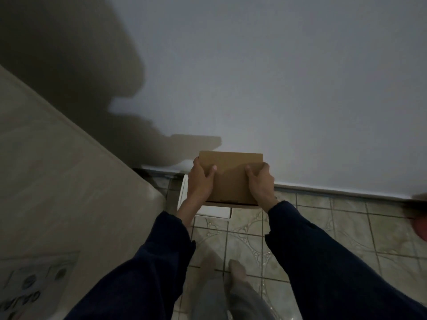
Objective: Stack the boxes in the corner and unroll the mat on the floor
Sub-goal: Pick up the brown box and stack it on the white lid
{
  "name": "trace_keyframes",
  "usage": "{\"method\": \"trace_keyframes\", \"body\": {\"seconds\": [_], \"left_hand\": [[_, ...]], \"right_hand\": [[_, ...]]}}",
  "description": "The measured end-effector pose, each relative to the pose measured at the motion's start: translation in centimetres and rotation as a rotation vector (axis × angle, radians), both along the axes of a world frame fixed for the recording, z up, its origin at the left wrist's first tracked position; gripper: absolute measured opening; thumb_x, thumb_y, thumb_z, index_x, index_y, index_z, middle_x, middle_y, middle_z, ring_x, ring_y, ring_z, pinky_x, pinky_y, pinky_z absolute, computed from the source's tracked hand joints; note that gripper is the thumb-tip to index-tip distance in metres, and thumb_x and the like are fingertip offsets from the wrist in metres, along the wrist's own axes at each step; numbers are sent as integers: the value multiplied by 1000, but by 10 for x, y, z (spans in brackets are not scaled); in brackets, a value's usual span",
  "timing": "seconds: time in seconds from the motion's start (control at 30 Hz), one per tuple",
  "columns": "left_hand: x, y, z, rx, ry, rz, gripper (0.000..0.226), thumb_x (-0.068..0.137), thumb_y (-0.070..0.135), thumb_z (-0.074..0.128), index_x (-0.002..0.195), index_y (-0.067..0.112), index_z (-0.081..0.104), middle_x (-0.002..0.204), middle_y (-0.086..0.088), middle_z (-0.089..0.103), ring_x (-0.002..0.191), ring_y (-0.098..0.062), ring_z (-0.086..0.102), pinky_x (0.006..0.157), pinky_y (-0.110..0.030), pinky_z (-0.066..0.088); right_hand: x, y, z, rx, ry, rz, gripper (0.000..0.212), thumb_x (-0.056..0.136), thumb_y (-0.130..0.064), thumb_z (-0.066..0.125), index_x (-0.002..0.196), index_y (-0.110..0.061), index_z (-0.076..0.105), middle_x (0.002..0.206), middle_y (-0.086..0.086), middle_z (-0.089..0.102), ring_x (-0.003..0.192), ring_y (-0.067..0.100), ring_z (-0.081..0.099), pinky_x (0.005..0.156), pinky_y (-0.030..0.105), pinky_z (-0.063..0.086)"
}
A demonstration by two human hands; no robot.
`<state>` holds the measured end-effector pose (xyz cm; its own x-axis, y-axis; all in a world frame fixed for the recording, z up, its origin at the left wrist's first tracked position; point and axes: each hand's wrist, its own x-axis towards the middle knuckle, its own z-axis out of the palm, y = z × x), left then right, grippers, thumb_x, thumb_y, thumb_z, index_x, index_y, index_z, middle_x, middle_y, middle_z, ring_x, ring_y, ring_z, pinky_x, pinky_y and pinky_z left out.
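I hold a flat brown cardboard box (231, 176) with both hands in front of the white wall. My left hand (199, 181) grips its left edge, thumb on top. Its right edge is in my right hand (261, 183). Just under it a white box (208, 210) rests on the tiled floor by the skirting, in the corner beside a tall beige appliance. Whether the brown box touches the white one I cannot tell. No mat is visible.
A tall beige appliance (57, 181) fills the left side. The white wall (300, 88) is straight ahead, with patterned floor tiles (335, 227) to the right. A blurred reddish object (419, 211) shows at the right edge. My feet (235, 273) stand below the boxes.
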<state>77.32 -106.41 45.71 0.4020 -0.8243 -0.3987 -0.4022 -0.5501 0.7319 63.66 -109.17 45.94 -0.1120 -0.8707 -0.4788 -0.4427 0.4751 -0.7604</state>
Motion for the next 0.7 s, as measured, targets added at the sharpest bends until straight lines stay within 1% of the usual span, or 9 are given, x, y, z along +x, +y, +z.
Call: {"method": "trace_keyframes", "body": {"seconds": [0.1,0.2,0.3,0.37,0.43,0.53,0.7], "left_hand": [[13,-13,-46,18,-17,-6,55,97,32,46,144,10,26,143,-10,44,129,-28,45,101,-34,39],[24,-25,-103,63,-42,2,56,97,32,46,145,10,25,145,-10,44,131,-27,43,103,-33,36],[35,-35,-172,83,-30,5,56,96,30,48,144,9,28,143,-11,45,130,-28,44,103,-31,35],[43,-41,-222,96,-26,7,56,96,30,49,144,9,29,142,-12,47,129,-28,46,102,-31,36],[50,-47,-268,105,-20,4,56,96,30,49,144,10,29,141,-13,48,127,-29,47,101,-32,37],[57,-57,-328,109,20,-10,59,96,31,47,147,12,23,144,-12,44,130,-30,45,104,-35,37],[60,-71,-408,111,56,-33,63,96,35,46,149,16,17,147,-10,40,132,-29,42,106,-40,37]], "right_hand": [[14,-14,-49,6,26,-2,47,96,-28,47,132,0,35,130,21,52,117,36,53,97,41,44],[25,-24,-111,28,46,-10,47,96,-28,47,133,0,35,131,19,53,117,34,53,95,38,44],[36,-34,-181,56,49,-22,47,96,-28,48,133,-1,35,131,20,52,117,35,53,98,42,45],[43,-40,-228,70,54,-25,46,95,-27,49,131,0,38,129,22,53,116,35,54,97,42,45],[49,-45,-273,76,62,-24,45,95,-26,49,131,0,39,129,22,54,116,36,54,96,42,44],[56,-54,-333,78,70,-24,47,95,-27,49,133,-1,37,129,21,54,116,35,54,94,40,45],[58,-68,-409,82,86,-24,48,96,-27,48,135,-2,36,132,20,53,118,34,53,94,39,44]]}}
